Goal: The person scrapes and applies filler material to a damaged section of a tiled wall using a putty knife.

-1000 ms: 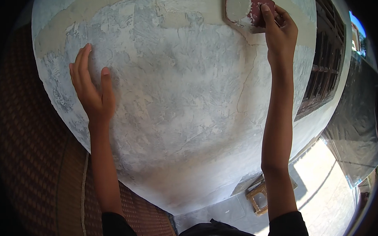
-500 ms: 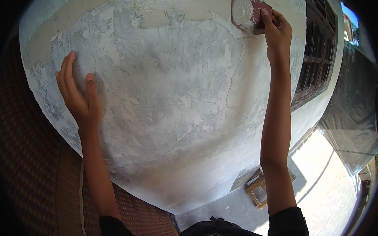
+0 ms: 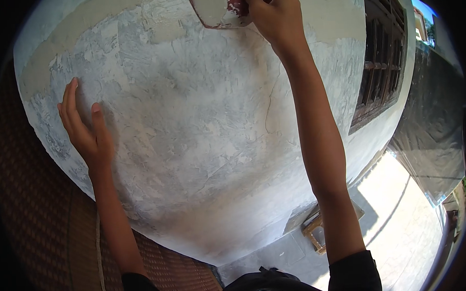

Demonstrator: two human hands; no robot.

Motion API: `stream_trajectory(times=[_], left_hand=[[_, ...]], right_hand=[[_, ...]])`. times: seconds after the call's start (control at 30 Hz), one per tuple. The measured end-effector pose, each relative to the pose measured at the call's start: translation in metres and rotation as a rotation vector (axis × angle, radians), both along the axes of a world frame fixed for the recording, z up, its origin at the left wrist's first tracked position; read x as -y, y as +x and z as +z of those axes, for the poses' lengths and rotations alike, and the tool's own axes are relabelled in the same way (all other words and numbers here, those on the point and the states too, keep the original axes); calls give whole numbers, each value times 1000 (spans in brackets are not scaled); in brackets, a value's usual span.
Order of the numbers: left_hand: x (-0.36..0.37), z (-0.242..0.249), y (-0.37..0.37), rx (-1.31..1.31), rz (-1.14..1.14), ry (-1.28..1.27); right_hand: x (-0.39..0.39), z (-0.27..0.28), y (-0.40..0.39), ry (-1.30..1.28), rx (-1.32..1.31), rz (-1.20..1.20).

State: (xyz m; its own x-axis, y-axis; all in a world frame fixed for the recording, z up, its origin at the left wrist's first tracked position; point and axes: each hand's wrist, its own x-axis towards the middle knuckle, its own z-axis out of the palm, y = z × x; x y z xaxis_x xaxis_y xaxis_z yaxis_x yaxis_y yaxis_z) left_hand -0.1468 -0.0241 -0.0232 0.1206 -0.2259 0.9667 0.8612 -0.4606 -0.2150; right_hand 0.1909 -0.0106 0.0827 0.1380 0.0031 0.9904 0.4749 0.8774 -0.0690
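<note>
A pale wall [image 3: 191, 121] with patchy grey and white plaster fills the middle of the view. My right hand [image 3: 277, 15] is closed on a dark red plastering scraper [image 3: 220, 7] at the top edge. Pale paste covers the left part of the scraper, which lies against the wall. At the left, my left hand [image 3: 86, 130] rests at the wall with its fingers apart and nothing in it. A thin crack runs down the wall below the scraper.
A dark wooden window frame [image 3: 379, 63] is set in the wall at the right. Dark sheeting [image 3: 430, 123] hangs beyond it. A small wooden stool [image 3: 314, 232] stands on the floor, partly behind my right arm. Woven brown matting [image 3: 167, 260] lies at the lower left.
My right hand has moved left and up along the wall with the scraper. The wall, window and left hand sit slightly further left in view.
</note>
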Motion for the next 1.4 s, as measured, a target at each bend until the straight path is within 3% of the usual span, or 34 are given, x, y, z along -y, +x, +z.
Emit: stream_trajectory(times=[0.07,0.13,0.23,0.37,0.47,0.53,0.63,0.73,0.83,0.93,1.07,1.1,1.2,1.27,1.3,1.4], left_hand=[[3,1,3,5,-4,-7],[3,1,2,19,1,-10],[2,1,1,14,-19,-18],[1,1,2,13,-3,2],[1,1,3,19,11,8],[2,2,4,16,42,21],[4,1,4,28,52,7],[3,1,3,31,21,3],[4,1,4,22,17,-1],[5,1,6,20,58,5],[0,0,3,27,40,8],[0,-1,3,28,50,4],[0,0,4,30,52,12],[1,-1,5,42,18,-7],[1,-1,5,54,-28,-24],[0,0,2,40,22,-13]], right_hand=[[-18,1,42,-216,-99,254],[-21,0,101,-247,-134,44],[-24,-1,176,-234,-185,122],[-2,11,161,-208,-158,149],[18,18,84,-251,-3,256],[18,17,49,-226,41,181],[10,16,53,-314,19,146],[-21,8,135,-235,35,69],[-24,-1,191,-295,-128,129],[-4,-1,186,-268,-173,142],[0,11,113,-95,77,224],[20,9,74,-253,12,319],[16,5,57,-281,-1,137],[-13,3,101,-259,29,101],[-16,3,118,-273,-15,-4],[-19,0,171,-274,-170,3]])
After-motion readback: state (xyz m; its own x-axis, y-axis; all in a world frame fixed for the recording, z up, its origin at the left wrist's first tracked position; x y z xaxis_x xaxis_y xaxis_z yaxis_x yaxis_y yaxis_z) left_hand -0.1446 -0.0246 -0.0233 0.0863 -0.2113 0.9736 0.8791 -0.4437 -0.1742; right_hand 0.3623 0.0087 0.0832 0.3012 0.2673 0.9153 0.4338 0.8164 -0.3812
